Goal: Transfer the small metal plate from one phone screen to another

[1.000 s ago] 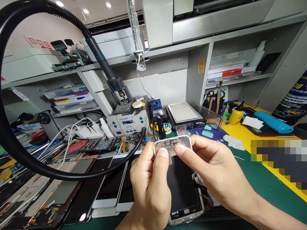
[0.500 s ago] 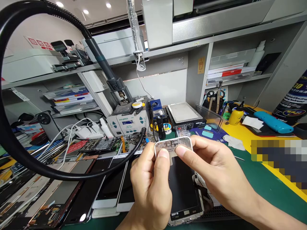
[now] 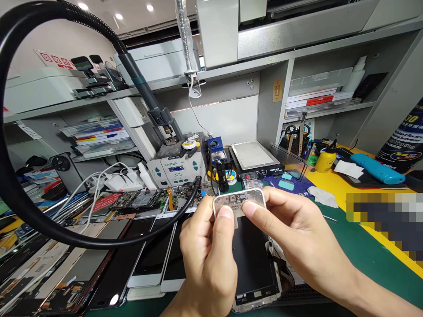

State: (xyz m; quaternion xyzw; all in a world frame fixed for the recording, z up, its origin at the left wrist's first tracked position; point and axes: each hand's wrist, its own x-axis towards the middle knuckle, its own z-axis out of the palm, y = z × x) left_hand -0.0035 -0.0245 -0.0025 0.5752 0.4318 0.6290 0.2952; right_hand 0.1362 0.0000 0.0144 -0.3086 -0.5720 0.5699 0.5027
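Observation:
Between my two hands is a thin metal blade (image 3: 235,206) with printed lettering, lying against the upper end of a phone. Its left part is pinched by my left hand (image 3: 211,251), thumb on top and fingers curled beneath. My right hand (image 3: 294,233) presses its thumb on the blade's right part, with the fingers behind the phone's edge. The phone's black panel (image 3: 253,259) slants down toward me, its pale frame showing at the bottom. A dark flex strip (image 3: 282,268) hangs at its right side. My fingers hide the phone's left edge.
A thick black hose (image 3: 99,243) loops across the left, over several phones and screens (image 3: 150,255). Behind stand a hot-air station (image 3: 178,169) and a flat heating plate (image 3: 254,155). A yellow bottle (image 3: 325,159) and blue tool (image 3: 376,168) lie right, on the yellow-edged green mat (image 3: 373,246).

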